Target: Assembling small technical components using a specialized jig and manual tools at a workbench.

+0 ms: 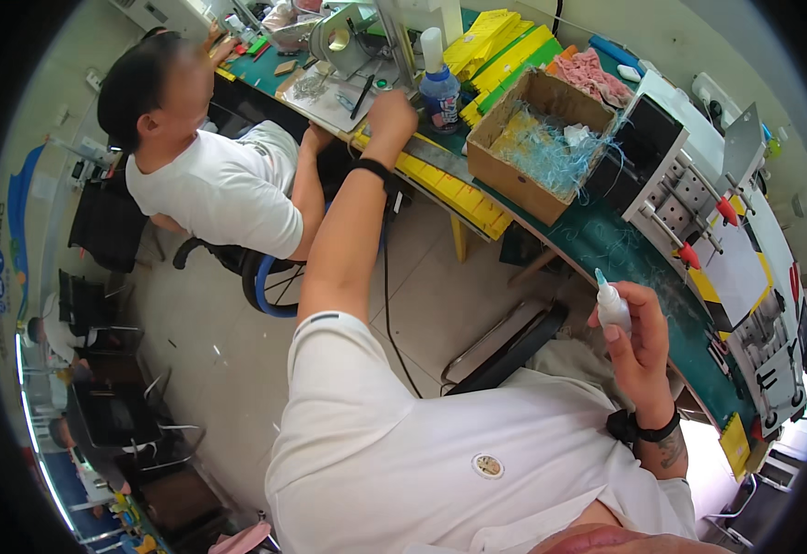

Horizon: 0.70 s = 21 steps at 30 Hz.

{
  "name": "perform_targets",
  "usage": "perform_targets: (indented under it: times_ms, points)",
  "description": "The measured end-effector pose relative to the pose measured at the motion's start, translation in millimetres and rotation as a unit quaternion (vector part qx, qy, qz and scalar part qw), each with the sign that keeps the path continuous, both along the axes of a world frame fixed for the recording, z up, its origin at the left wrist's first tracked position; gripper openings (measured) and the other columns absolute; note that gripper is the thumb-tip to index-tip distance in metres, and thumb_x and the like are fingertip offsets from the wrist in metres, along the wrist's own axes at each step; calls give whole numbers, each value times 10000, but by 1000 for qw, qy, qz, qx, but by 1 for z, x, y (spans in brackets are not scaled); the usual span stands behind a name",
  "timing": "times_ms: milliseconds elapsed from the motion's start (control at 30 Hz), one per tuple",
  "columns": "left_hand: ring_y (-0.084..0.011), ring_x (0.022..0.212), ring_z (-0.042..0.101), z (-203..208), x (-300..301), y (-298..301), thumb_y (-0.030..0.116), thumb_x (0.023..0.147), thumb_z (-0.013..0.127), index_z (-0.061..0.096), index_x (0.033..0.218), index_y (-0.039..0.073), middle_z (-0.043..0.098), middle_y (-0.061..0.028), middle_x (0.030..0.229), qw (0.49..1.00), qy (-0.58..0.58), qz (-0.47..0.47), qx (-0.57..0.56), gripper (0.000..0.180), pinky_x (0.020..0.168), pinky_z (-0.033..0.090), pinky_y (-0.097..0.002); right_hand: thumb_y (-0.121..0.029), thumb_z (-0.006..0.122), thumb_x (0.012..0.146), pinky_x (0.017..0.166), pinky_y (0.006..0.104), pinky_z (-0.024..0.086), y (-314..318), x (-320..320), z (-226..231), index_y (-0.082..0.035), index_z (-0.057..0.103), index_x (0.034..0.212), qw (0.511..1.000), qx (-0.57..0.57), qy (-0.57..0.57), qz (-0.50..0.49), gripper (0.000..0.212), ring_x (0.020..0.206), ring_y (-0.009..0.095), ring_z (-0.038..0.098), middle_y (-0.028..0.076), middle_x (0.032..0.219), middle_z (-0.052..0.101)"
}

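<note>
My right hand [641, 342] holds a small white squeeze bottle [613, 312] upright, its pale blue nozzle pointing up. My left arm stretches out to the far bench, and my left hand [391, 120] is closed near its edge; whatever is in the fingers, if anything, is hidden. Just right of that hand stands a bottle of blue-purple liquid [440, 100] with a white top. A black pen-like tool [362, 98] and a small green-topped item [382, 84] lie beyond the left hand on a pale board [316, 109].
A cardboard box [525, 189] of blue stringy scraps sits on the green bench [597, 242]. Yellow trays [500, 55] and a pink cloth [595, 78] lie behind it. Metal fixtures with red-tipped clamps [689, 256] stand at right. A co-worker [209, 175] sits in a wheelchair [260, 282] at left.
</note>
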<state>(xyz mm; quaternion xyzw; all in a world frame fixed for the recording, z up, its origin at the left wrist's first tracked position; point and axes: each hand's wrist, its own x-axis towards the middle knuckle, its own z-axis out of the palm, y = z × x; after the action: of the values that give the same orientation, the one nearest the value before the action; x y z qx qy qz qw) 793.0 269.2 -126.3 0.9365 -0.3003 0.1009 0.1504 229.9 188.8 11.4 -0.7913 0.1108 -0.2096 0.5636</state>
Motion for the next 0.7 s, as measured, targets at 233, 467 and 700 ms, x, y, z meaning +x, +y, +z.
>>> perform_targets:
  times_ms: [233, 467, 700]
  points:
    - [-410, 1095, 781, -1, -8, 22, 165, 878, 756, 866, 1120, 127, 828, -182, 1121, 990, -102, -84, -42, 269, 963, 605, -533, -92, 703, 1049, 910, 336, 595, 1, 8, 2, -11, 629, 1412, 1000, -8, 29, 5, 379, 1001, 186, 760, 114, 1180, 751]
    - [-416, 1082, 777, -11, 4, -1, 172, 830, 817, 857, 1120, 139, 822, -190, 1110, 997, -28, -66, 41, 294, 943, 612, -533, -61, 706, 1039, 934, 345, 611, 4, 16, -3, 3, 636, 1408, 998, -6, 45, 45, 381, 1021, 202, 781, 128, 1223, 750]
    - [-470, 1043, 757, -30, 14, -19, 173, 847, 822, 813, 1053, 48, 797, -242, 1048, 995, -17, -93, -24, 241, 910, 612, -565, -62, 710, 1035, 910, 348, 615, 6, 21, -4, 2, 645, 1404, 998, -1, 50, 29, 380, 998, 207, 787, 128, 1202, 757]
